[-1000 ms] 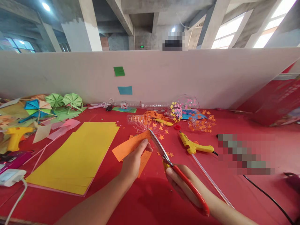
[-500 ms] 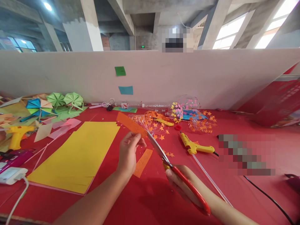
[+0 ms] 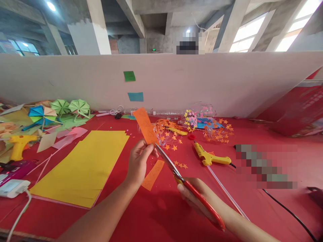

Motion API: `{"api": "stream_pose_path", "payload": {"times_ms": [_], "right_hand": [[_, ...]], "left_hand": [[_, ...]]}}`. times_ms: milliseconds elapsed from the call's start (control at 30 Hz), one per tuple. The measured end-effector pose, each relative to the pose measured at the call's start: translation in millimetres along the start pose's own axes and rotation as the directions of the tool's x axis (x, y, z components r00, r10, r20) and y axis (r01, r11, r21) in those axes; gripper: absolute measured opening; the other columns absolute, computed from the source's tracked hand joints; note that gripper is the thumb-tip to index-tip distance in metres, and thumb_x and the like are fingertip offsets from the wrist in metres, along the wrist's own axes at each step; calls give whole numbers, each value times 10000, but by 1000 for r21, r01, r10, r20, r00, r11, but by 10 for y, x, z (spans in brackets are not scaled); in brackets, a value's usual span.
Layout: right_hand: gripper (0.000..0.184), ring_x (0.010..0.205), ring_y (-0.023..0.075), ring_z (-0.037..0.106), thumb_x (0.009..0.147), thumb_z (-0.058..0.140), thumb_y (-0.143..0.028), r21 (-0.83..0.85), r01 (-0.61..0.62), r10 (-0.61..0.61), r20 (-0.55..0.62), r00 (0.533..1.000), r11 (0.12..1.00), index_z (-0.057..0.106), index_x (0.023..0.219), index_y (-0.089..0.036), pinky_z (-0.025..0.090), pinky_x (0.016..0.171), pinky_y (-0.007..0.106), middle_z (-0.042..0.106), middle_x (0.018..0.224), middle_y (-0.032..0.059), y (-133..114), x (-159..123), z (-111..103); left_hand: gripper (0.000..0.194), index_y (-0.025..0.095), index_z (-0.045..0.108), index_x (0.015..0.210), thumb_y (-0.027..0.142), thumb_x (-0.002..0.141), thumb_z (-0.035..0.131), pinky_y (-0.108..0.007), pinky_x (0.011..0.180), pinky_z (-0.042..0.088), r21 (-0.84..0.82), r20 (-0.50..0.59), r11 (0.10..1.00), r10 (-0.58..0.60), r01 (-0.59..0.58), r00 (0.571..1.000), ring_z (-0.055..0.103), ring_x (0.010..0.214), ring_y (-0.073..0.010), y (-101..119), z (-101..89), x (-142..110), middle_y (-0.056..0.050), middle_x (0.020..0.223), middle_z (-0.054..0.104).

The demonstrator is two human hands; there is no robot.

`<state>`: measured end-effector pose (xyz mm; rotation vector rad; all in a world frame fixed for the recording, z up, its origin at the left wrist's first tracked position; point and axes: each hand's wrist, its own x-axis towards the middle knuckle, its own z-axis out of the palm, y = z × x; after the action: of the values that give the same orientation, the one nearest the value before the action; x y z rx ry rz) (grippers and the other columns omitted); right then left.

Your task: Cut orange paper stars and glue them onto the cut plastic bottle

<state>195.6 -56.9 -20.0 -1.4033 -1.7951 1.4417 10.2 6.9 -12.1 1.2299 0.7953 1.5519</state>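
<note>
Between thumb and fingers, my left hand [image 3: 141, 158] pinches the lower end of an orange paper strip [image 3: 144, 125], which has faint star outlines drawn on it. My right hand [image 3: 194, 191] is wrapped round the red handles of a pair of scissors [image 3: 169, 162]. The scissor tips meet the strip's lower right edge, close to my left thumb; the blades look nearly closed. Below my left hand a second marked orange strip [image 3: 152, 175] lies on the red table [image 3: 161, 215]. Several cut orange stars [image 3: 181, 165] lie just beyond the scissors.
Yellow paper sheets [image 3: 83, 168] are stacked on the left, with folded paper umbrellas [image 3: 60, 107] behind. A yellow glue gun [image 3: 209, 158] with a clear glue stick lies right of the scissors. Star-covered clear plastic pieces [image 3: 218, 131] stand before a white partition [image 3: 161, 77].
My left hand has turned the orange strip more upright, so its far end has swung up and right. The scissors stay at its lower edge and have shifted slightly left.
</note>
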Motion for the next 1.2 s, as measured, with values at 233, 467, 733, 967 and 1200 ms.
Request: {"api": "stream_pose_path", "payload": {"times_ms": [233, 467, 733, 967, 1200], "right_hand": [[594, 443, 77, 318, 803, 363, -783, -48, 75, -74, 27, 997, 996, 339, 633, -214, 206, 433, 234, 384, 493, -61, 9, -25, -25], [585, 441, 79, 319, 795, 396, -773, -55, 49, -48, 13, 999, 997, 325, 620, -219, 201, 430, 233, 383, 479, -62, -32, -21, -38], [546, 434, 70, 301, 793, 486, -706, 17, -41, 41, 10, 999, 999, 333, 611, -216, 195, 408, 219, 350, 508, -69, -51, -24, -24], [515, 447, 66, 300, 825, 513, -641, -1, -49, 49, 13, 999, 999, 318, 615, -212, 196, 406, 203, 338, 532, -73, -24, -15, -24], [498, 459, 68, 288, 839, 512, -618, -1, -57, 57, 14, 998, 998, 327, 621, -211, 196, 407, 199, 326, 535, -73, 9, -12, -15]], "left_hand": [[111, 187, 608, 751, 225, 842, 556, -225, 627, 455, -21, 22, 999, 25, -25, 999, 552, 621, -98, -26, -24, 13, 25, 676, 563], [118, 190, 604, 733, 220, 836, 556, -225, 622, 461, -28, 28, 1000, 14, -13, 1000, 556, 625, -100, -44, -43, 17, 28, 674, 573], [109, 187, 592, 735, 217, 835, 557, -230, 616, 447, -9, 36, 1000, 3, -2, 999, 552, 599, -99, -52, -67, 34, 32, 637, 577], [115, 187, 586, 720, 218, 827, 559, -231, 599, 446, 5, 48, 1000, 9, -9, 999, 545, 584, -99, -33, -81, 53, 34, 629, 571], [136, 183, 570, 696, 215, 828, 555, -235, 595, 441, 19, 43, 1000, 11, -12, 999, 540, 572, -99, -27, -78, 52, 27, 624, 561]]}}
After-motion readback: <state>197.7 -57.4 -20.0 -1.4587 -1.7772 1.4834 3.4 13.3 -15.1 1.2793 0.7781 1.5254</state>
